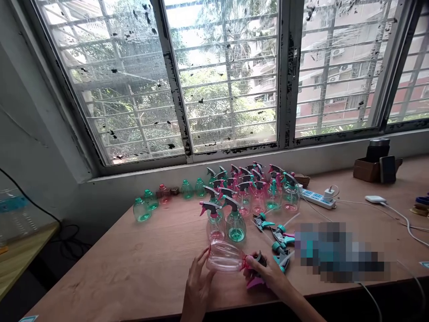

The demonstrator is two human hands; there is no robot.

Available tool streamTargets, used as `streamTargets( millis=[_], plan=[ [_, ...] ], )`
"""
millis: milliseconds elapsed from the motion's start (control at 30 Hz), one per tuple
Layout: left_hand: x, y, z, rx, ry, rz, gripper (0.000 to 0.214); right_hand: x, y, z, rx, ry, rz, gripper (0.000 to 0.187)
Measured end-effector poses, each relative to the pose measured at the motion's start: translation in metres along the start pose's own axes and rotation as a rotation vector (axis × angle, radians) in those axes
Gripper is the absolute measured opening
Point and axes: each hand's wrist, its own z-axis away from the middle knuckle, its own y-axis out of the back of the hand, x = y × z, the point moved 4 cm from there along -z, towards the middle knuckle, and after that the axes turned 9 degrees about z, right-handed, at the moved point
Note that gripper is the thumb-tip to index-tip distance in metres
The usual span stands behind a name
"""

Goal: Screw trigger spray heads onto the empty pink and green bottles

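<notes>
A clear pink spray bottle (225, 257) is held on its side above the front of the table, its neck pointing right. My left hand (197, 279) has its fingers around the bottle's base. At the neck, my right hand (268, 273) grips a black and pink spray head (256, 281); whether it is fully screwed on is hidden by the fingers. Just behind stand a pink spray bottle (214, 226) and a green spray bottle (236, 226), both upright with heads on. Loose teal and black spray heads (280, 257) lie close to my right hand.
Several capped spray bottles (258, 197) stand grouped toward the window. Green bottles without heads (142, 210) stand at the back left. On the right are a power strip (318, 198), a white charger (375, 199), cables and a brown box (367, 170). A blurred patch covers part of the table.
</notes>
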Motion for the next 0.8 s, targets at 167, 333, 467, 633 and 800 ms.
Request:
streamTargets(
  millis=[167, 333, 467, 633, 800],
  plan=[
    [0.003, -0.001, 0.003, -0.042, 0.076, -0.017, 0.062, -0.002, 0.0, 0.0, 0.022, 0.016, 0.032, 0.038],
    [0.008, 0.001, 0.001, -0.013, -0.048, 0.025, 0.047, -0.004, -0.001, 0.001, 0.027, -0.004, -0.005, 0.042],
    [0.002, -0.001, 0.002, 0.007, -0.094, -0.031, 0.043, -0.005, -0.001, 0.001, 0.023, -0.022, -0.028, 0.048],
    [0.006, -0.003, 0.003, -0.041, -0.019, -0.042, 0.057, -0.006, -0.001, 0.001, 0.015, -0.028, -0.019, 0.05],
    [0.011, -0.001, 0.001, -0.036, -0.019, 0.027, 0.041, -0.005, -0.001, 0.001, -0.016, -0.037, -0.023, 0.05]
  ],
)
